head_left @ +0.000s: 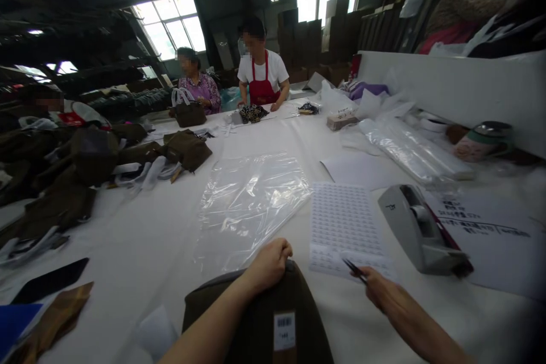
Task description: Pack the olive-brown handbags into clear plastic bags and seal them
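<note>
Left hand fisted on the labelled bag at the near edge — right hand pinching tweezers over the sticker sheet; plastic sleeve ahead lies unfilled.

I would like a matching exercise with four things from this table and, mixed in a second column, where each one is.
Things:
1. olive-brown bag
2. tweezers
3. tape dispenser
4. clear plastic bag

Places:
A. flat on the table, beyond the left hand
B. in the right hand, tips on the sticker sheet
C. right of the sticker sheet
D. under the left hand, barcode label showing

Pairs: 1-D, 2-B, 3-C, 4-A
</note>
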A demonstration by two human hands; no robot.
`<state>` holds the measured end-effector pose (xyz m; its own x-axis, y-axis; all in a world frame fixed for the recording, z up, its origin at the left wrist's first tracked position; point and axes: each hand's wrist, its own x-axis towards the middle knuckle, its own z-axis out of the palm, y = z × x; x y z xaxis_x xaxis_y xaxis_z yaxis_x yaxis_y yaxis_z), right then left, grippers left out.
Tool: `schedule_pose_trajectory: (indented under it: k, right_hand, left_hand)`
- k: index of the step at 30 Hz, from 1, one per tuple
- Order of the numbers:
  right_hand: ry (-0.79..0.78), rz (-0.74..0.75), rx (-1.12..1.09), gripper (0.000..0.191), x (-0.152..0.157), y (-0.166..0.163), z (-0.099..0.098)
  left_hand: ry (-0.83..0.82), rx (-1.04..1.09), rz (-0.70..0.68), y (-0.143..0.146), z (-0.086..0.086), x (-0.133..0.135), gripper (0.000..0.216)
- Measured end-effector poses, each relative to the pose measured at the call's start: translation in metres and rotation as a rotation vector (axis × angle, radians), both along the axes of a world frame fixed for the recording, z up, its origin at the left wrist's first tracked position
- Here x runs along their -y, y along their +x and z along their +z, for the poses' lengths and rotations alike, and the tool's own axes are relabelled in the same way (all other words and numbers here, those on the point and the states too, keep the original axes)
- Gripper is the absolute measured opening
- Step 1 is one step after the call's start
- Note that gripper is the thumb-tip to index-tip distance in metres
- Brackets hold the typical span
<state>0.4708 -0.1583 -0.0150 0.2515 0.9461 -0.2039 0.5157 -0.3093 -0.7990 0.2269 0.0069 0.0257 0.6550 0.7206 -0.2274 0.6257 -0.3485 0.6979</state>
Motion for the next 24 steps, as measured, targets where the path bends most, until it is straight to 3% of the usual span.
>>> schedule_pose_trajectory:
  k: [4, 7, 24]
  right_hand:
    - [-0.023, 0.267, 0.010, 0.046, -0.051, -0.044, 0.039]
    - [-0.020, 0.361, 0.098, 0.045, -0.075, -0.052, 0.053]
    - [-0.117, 0.499, 0.146, 0.033, -0.099, -0.066, 0.051]
  left_hand:
    - [0.011, 0.024, 0.010, -0.002, -0.001, 0.001, 0.018]
    - [0.012, 0.032, 0.017, -0.003, 0.000, 0.002, 0.017]
    - [-0.020, 0.075, 0.049, -0.006, -0.010, 0.000, 0.015]
